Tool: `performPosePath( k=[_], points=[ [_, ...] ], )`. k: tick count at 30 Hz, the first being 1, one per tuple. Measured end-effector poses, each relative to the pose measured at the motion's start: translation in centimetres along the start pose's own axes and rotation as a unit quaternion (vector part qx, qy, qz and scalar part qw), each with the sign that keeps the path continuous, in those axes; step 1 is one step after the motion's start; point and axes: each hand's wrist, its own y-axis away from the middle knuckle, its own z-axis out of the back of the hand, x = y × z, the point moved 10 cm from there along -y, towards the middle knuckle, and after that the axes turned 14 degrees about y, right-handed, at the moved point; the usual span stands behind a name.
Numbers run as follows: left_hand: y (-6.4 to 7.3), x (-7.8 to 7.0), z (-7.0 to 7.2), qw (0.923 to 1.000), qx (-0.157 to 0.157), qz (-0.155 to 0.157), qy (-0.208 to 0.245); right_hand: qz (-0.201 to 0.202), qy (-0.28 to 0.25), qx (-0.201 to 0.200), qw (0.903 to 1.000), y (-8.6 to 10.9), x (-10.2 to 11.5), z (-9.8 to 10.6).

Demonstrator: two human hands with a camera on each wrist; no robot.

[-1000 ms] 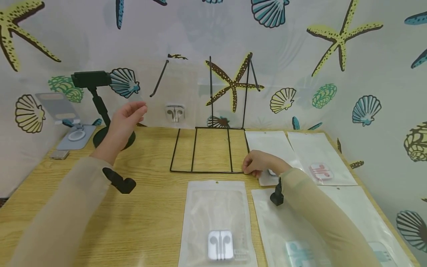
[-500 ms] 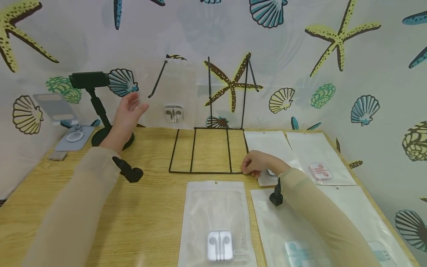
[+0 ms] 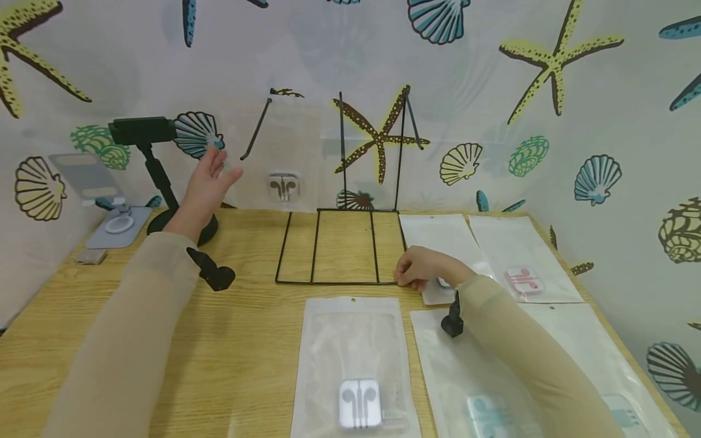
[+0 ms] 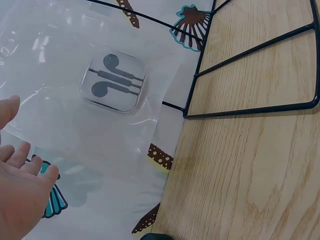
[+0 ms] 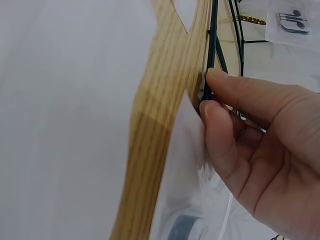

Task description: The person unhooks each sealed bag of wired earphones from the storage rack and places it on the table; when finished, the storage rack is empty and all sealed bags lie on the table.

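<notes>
A black wire display rack (image 3: 344, 283) stands at the back of the wooden table, its prongs pointing forward. From its left prong hangs a translucent bag (image 3: 298, 134) with a square case of dark earphones (image 4: 112, 81) near its bottom. My left hand (image 3: 201, 191) is raised just left of that bag, fingers loosely extended and apart from it. At the rack's front right corner, my right hand (image 3: 429, 267) pinches the wire (image 5: 212, 50) between thumb and index finger. Beneath this hand lies another bag (image 3: 432, 228), its earphone case partly hidden by the wrist.
A bag with a white earphone case (image 3: 359, 404) lies in front of the rack. More bags with pink earphones (image 3: 524, 280) and light blue earphones (image 3: 489, 417) lie at right. A black stand (image 3: 159, 176) and a grey phone holder (image 3: 118, 225) occupy the back left.
My left hand has drawn back from the hanging bag, its fingers spreading from a near pinch and rising a little. The right hand stays on the rack corner.
</notes>
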Motion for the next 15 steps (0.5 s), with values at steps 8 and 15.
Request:
performPosePath(
  k=[8,15],
  points=[
    [0.1,-0.37,0.63,0.9989,-0.042,-0.021,0.005,0.0,0.0,0.001,1.0,0.08,0.08,0.03],
    [0.06,0.14,0.73,0.9967,-0.073,0.003,0.035,0.007,0.002,0.002,1.0,0.16,0.22,-0.06]
  ],
)
